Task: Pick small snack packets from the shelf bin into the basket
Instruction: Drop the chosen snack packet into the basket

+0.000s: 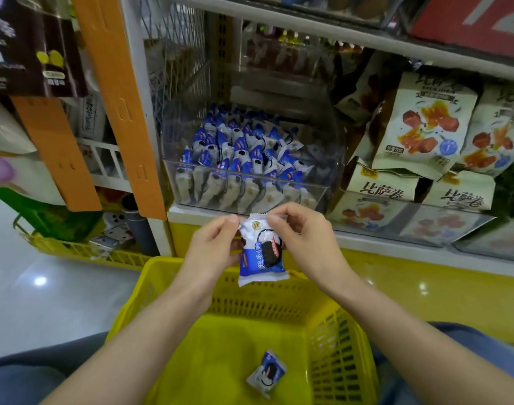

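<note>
A clear plastic shelf bin (331, 159) holds several small blue-and-white snack packets (238, 159). Below it, in front of me, sits a yellow basket (331, 314) with one packet (266, 372) lying on its floor. Both hands hold another blue-and-white packet (261, 255) upright above the basket's far rim. My left hand (213, 247) pinches its upper left corner, and my right hand (302, 238) pinches its upper right edge.
Beige snack bags (422, 124) fill the shelf to the right of the bin. An orange upright (121, 106) and wire mesh stand to the left. A second yellow basket (83, 249) with goods sits on the shiny floor at left. My knees flank the basket.
</note>
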Motion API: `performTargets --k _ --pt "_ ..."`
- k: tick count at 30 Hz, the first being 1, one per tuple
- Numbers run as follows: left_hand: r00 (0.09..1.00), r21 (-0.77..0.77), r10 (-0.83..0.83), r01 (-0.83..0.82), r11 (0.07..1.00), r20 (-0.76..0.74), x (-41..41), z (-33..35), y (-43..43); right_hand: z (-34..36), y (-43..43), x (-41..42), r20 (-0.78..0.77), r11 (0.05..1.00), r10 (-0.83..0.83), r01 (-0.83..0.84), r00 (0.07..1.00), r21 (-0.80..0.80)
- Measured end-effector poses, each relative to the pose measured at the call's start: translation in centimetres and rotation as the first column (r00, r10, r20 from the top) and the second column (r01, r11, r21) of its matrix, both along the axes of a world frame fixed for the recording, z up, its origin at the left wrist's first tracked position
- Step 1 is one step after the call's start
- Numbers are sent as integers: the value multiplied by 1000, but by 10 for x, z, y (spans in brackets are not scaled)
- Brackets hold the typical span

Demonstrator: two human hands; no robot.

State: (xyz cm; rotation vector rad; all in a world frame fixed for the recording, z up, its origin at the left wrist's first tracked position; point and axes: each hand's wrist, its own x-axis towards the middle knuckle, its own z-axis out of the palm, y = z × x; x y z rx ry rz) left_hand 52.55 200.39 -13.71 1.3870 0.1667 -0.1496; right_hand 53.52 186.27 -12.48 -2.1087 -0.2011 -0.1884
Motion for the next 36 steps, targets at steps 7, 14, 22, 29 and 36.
performTargets --k 7,14,22,29,36 --pt "1000 36 -21 21 999 -19 -11 -18 -5 -19 -11 -15 -15 997 -52 51 999 -49" --pt "956 235 -271 290 928 -110 -29 -48 -17 -42 -31 -35 -264 984 -12 58 964 167" --pt "937 326 -193 287 901 -292 -49 -134 -35 -107 -105 -44 -64 842 -325 258 944 -475" --pt "878 471 -46 299 830 -477 -66 -237 -41 -181 -124 -71 -248 838 -467 335 849 -430" --pt "812 578 -9 422 699 -583 -65 -306 -15 -195 -127 -68 -142 808 -523 437 840 -395"
